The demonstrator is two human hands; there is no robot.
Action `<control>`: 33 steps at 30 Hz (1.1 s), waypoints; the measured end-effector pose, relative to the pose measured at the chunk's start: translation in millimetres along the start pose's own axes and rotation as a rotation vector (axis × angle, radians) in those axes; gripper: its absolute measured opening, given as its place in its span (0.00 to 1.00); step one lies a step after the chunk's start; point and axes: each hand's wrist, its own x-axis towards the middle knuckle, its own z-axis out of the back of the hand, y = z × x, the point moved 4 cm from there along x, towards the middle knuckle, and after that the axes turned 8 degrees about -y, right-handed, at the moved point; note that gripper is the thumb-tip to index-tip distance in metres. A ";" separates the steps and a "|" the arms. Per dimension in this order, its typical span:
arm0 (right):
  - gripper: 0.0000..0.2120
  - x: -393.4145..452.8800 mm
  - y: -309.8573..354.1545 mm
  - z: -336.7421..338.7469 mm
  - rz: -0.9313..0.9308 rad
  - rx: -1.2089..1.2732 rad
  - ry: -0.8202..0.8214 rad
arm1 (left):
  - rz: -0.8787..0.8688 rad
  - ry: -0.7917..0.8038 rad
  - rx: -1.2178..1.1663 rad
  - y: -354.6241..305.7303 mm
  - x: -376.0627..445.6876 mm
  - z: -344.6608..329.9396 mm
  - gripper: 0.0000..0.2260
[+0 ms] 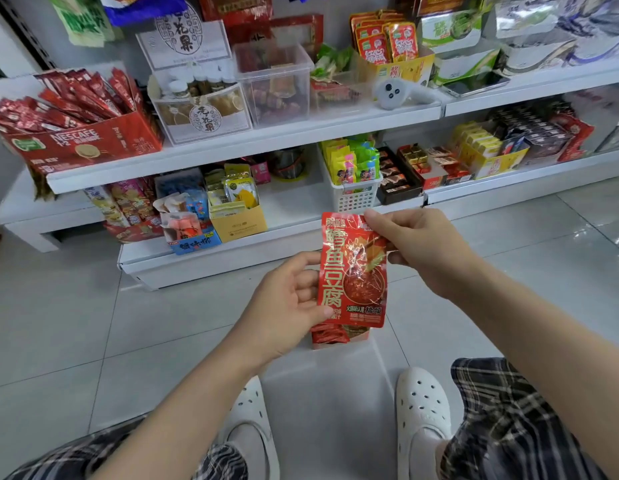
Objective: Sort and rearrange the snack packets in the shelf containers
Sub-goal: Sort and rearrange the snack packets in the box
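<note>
My left hand (287,299) sits at the near left of the red packet (353,271), fingers curled round its lower left edge with the thumb on the front. The packet hangs upright between my hands over the floor, long axis running near to far, its bottom end just above a small box of red packets (330,336) on the tiles. My right hand (418,247) pinches the packet's top right corner, so both hands hold it and neither is freer to move. Beyond it, on the lower shelf, the white basket (356,197) of yellow and green packets stands straight ahead, the yellow carton (238,223) to its left. I think the bare shelf between them is open, though glare blurs it.
</note>
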 end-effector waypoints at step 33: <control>0.15 16.7 16.3 -17.4 0.003 0.574 0.302 | 0.517 0.378 -0.996 -13.2 7.5 -27.8 0.29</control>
